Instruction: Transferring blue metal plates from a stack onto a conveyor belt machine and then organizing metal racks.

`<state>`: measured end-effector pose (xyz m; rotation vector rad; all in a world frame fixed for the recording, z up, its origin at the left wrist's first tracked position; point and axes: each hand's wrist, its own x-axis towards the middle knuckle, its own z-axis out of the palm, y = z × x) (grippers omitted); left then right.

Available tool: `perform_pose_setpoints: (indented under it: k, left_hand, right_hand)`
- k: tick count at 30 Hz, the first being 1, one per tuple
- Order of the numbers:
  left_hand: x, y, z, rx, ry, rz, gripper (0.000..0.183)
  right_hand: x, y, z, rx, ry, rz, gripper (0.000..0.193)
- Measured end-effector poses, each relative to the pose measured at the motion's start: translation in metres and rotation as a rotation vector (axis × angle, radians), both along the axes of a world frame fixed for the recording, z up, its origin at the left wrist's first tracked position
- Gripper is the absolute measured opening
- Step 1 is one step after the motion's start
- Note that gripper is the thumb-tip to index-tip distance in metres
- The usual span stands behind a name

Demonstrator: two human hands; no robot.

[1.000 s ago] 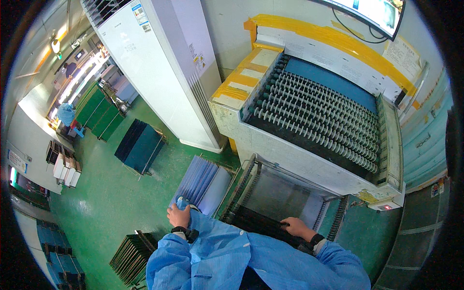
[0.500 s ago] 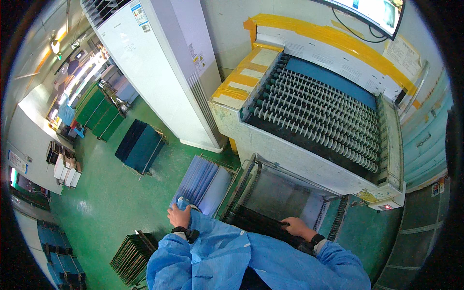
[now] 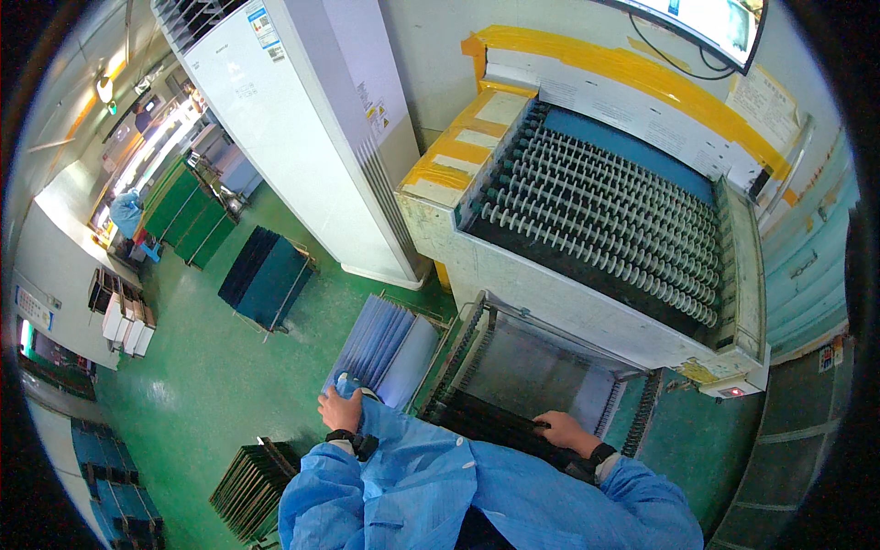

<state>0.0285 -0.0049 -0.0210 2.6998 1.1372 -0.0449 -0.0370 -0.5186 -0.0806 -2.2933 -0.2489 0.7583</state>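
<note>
My left hand (image 3: 340, 410) is at the front of my blue coat, its fingers curled by a small pale-blue object (image 3: 346, 383) that I cannot make out. Just beyond it, a stand of upright whitish-blue sheets (image 3: 390, 353) rests on the floor. My right hand (image 3: 566, 434) lies on the near part of a dark rack (image 3: 477, 412), fingers bent over its black edge. What its fingertips grip is partly hidden. The rack's wire frame (image 3: 550, 325) with coiled side rails stands before a roller machine (image 3: 596, 225).
A tall white cabinet unit (image 3: 302, 137) stands left of the machine. Racks of dark-blue panels (image 3: 266, 280), green panels (image 3: 188, 215) and brown-edged boards (image 3: 247, 495) stand on the green floor (image 3: 174, 394). A screen (image 3: 706, 23) hangs above. A co-worker in blue (image 3: 126, 211) is far left.
Both my hands stay where they were. Far off at the left, the co-worker in blue has shifted slightly, and another person shows more clearly behind the bright bench.
</note>
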Motion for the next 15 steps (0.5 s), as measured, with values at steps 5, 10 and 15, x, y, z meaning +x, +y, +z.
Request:
perform_pose_setpoints:
  k: [5, 10, 15]
  left_hand:
    - [0.001, 0.0, 0.0, 0.005, -0.001, -0.01, 0.074]
    - [-0.001, 0.002, -0.004, 0.014, -0.01, -0.002, 0.074]
    - [0.0, 0.001, -0.003, 0.008, -0.008, -0.002, 0.074]
  right_hand:
    - [-0.001, -0.002, -0.006, -0.006, 0.0, 0.0, 0.038]
    - [0.002, 0.002, 0.007, -0.006, 0.038, -0.004, 0.04]
    - [0.001, 0.0, 0.002, -0.017, 0.035, 0.01, 0.041]
